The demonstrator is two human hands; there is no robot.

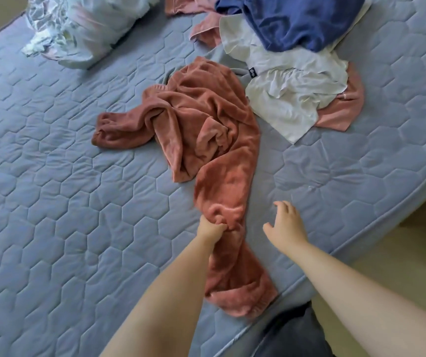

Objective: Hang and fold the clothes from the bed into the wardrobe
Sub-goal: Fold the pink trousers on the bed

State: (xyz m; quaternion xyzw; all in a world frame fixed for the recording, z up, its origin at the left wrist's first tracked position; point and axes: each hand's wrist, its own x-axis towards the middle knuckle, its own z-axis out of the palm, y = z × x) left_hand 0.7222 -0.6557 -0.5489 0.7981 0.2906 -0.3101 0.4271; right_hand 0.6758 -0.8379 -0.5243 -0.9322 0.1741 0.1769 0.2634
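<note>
Garment (206,130), pink: your left hand (210,229) grips it; right hand (285,225) spread, empty. Risk: one-handed lift may snag pile (291,81) at one o'clock.

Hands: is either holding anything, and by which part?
The left hand grips the pink fleece by a bunched fold towards its near end; the right hand holds nothing.

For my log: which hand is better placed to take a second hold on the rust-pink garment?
Probably the right hand: it is open and free beside the garment, while the left hand grips it.
</note>
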